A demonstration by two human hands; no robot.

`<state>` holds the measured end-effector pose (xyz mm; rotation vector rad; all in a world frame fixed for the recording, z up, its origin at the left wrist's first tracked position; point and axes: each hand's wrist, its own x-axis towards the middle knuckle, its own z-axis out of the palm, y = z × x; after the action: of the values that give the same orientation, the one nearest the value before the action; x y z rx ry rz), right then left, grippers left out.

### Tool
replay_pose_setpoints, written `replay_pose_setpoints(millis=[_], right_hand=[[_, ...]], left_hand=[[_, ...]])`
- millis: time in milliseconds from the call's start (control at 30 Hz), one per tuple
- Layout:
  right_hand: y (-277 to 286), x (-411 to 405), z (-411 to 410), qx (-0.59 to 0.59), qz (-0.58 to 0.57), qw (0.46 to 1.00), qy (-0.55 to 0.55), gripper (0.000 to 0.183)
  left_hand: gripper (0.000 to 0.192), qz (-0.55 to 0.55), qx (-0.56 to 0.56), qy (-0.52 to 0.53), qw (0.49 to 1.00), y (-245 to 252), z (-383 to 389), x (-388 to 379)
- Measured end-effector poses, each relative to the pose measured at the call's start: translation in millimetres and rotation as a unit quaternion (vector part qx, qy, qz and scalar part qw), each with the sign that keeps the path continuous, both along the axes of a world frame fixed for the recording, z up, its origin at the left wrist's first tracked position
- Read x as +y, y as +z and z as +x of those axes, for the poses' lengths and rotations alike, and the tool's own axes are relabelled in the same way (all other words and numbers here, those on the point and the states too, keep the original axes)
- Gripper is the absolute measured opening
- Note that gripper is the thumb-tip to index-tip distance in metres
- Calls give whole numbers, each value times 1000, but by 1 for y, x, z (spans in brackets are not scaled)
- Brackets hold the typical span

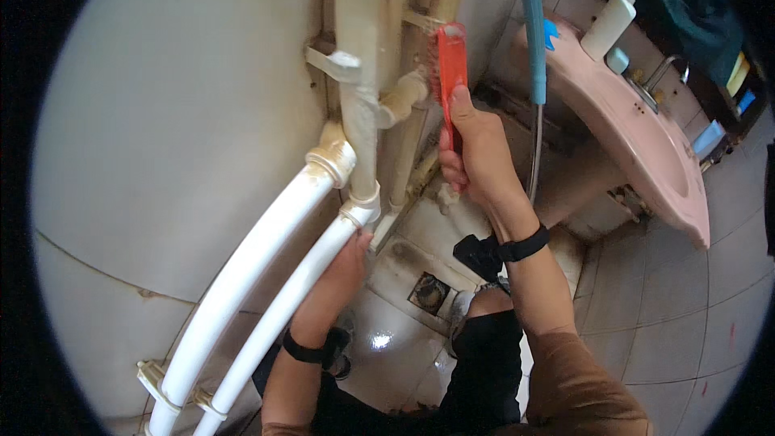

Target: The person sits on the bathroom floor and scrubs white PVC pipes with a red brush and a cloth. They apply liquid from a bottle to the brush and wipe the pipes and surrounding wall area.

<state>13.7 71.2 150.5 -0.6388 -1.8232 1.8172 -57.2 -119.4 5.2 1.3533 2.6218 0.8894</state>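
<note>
My right hand [478,145] grips the handle of a red plastic scrubbing brush [451,63]. Its bristles face left, beside a stained vertical pipe [413,51] and the beige branch fitting [404,97]; whether they touch is unclear. My left hand [339,272] is low, against the underside of the thinner white pipe [290,293], just below its elbow [362,207]. That pipe hides most of its fingers. Left of it runs a thicker white pipe [242,266]. A wide off-white vertical pipe [358,18] with wet-looking white patches rises above the elbow.
A pink washbasin [617,115] juts out at right, bearing a white pump bottle [608,24] and a chrome tap [663,75]. A blue-handled hose [533,30] hangs between basin and pipes. Below is a floor drain [430,292] in wet tiles. A bracket [157,384] holds the white pipes.
</note>
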Motion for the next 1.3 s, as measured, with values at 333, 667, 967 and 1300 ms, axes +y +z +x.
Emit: replay_pose_setpoints(millis=[333,667,967,1300], right_hand=[[-14,16,5,-29,19,999,-29,70],[-25,33,-2,-1,-35,999,14,69],[10,34,-19,27,-9,1000,-12,70],[16,23,-6,-57,116,991,-28,75]], left_hand=[[31,31,-44,13,998,10,2,5],[31,70,-32,16,997,-2,0,11],[29,45,-16,12,999,2,3,10],[25,44,65,55,995,-8,-2,9]])
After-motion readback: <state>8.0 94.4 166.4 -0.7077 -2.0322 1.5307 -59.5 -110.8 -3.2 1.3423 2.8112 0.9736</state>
